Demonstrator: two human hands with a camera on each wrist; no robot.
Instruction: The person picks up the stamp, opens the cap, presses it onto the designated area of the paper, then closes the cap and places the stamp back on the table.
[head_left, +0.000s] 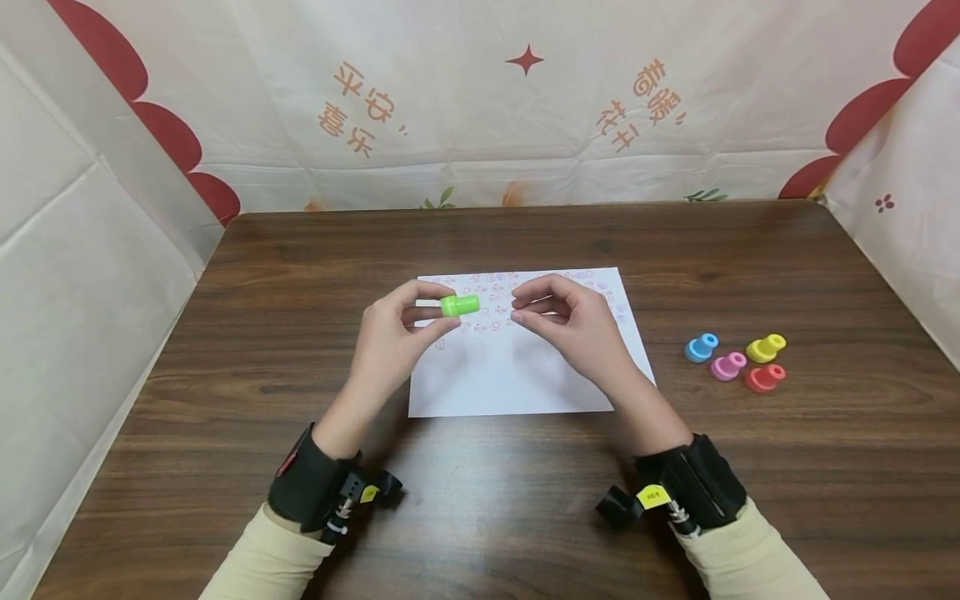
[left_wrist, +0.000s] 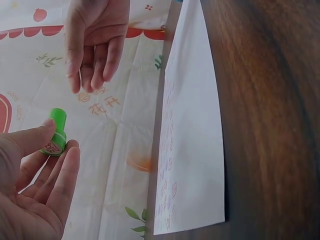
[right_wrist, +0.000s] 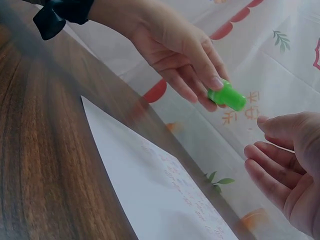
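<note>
My left hand (head_left: 393, 333) pinches a small bright green stamp (head_left: 461, 305) between thumb and fingers, above the paper. In the left wrist view the stamp's (left_wrist: 57, 131) round face, bearing a reddish design, is turned toward the camera. Its narrower end points toward my right hand (head_left: 566, 321), which hovers a short gap away with fingers loosely bent and nothing in them. Beneath both hands lies a white sheet of paper (head_left: 517, 379), printed with rows of small red and purple marks across its far part. The right wrist view shows the stamp (right_wrist: 228, 96) apart from the right fingertips.
Several more stamps stand on the brown wooden table (head_left: 480, 508) right of the paper: blue (head_left: 701, 347), pink (head_left: 728, 366), yellow (head_left: 766, 348) and red (head_left: 765, 378). A pale printed cloth (head_left: 465, 100) hangs behind the table's far edge and along the sides.
</note>
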